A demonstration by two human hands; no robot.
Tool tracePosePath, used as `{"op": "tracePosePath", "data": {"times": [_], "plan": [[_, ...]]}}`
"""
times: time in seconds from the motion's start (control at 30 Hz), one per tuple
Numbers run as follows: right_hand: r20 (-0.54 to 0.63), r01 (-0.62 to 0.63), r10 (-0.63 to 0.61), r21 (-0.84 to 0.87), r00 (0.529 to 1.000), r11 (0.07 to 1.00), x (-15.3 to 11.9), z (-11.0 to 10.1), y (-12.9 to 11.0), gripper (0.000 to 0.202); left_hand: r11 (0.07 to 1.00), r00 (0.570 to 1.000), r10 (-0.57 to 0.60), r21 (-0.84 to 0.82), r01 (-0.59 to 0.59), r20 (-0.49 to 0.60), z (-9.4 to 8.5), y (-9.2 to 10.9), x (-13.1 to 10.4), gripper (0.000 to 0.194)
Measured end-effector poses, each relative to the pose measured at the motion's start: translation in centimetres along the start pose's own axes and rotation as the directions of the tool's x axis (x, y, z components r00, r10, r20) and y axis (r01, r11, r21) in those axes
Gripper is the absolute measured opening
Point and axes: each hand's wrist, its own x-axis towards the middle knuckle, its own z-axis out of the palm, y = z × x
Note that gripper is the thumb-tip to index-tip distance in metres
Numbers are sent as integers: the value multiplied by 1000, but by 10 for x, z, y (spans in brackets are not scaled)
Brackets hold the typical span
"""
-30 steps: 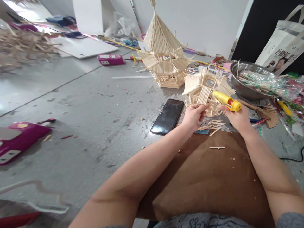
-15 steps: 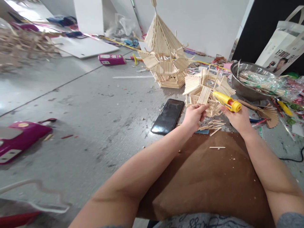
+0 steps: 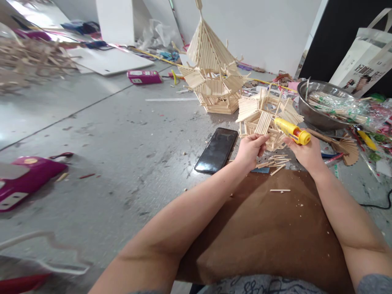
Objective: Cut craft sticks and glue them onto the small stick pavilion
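At my far left a pile of wood strips (image 3: pixel 30 61) lies on the floor (image 3: pixel 116 130), with a purple case (image 3: pixel 33 175) nearer to me, cut by the edge of my view. Right of the pile I have a white board (image 3: pixel 110 61) lying flat, then a second, smaller-looking case (image 3: pixel 143 76), also purple.

Next I see the tall model (image 3: pixel 214 87), made of pale sticks, upright with a pointed roof and a flared lower one. In front of it, nearer to me, the phone (image 3: pixel 217 150) lies face up with a dark screen.

My left hand (image 3: pixel 248 150) is just right of the phone, thumb and forefinger pinched narrow at the near edge of the stick panel (image 3: pixel 263 122); I cannot tell whether a stick sits between the tips. That panel slants at the near side of the small model (image 3: pixel 248 108), which stands on the floor to the right of the tall one and has an open top. Loose sticks (image 3: pixel 278 163) lie just in front of it, and one single stick (image 3: pixel 280 190) rests on the brown cloth (image 3: pixel 263 228) between my forearms.

My right hand (image 3: pixel 308 156) is wrapped around the yellow glue gun (image 3: pixel 290 130), whose nozzle points left, close to the panel.

Farther right, the metal bowl (image 3: pixel 321 116) holds wrapped sticks, a brown fan (image 3: pixel 349 152) lies in front of it, and a white bag (image 3: pixel 357 55) leans behind.
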Motion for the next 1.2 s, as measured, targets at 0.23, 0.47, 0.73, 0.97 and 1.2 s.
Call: {"op": "tracePosePath", "data": {"times": [0.23,0.47,0.73,0.97,1.2], "plan": [[-4,2,-2,31,1000,1000,0,-1,-2,38,998,999,-31,-50,31,12,0,0,1,25],[8,0,0,39,1000,999,1,-1,-2,38,997,999,-42,-60,42,8,0,0,1,25],[2,17,-17,47,1000,999,0,0,-1,36,998,998,-28,-61,31,48,-1,-1,1,26],[19,-15,13,104,1000,994,1,-1,-1,35,998,996,-39,-35,42,83,-2,-2,0,24],[19,-61,59,138,998,989,2,-8,-5,38,998,988,-45,-28,50,149,-4,-2,-2,23]]}}
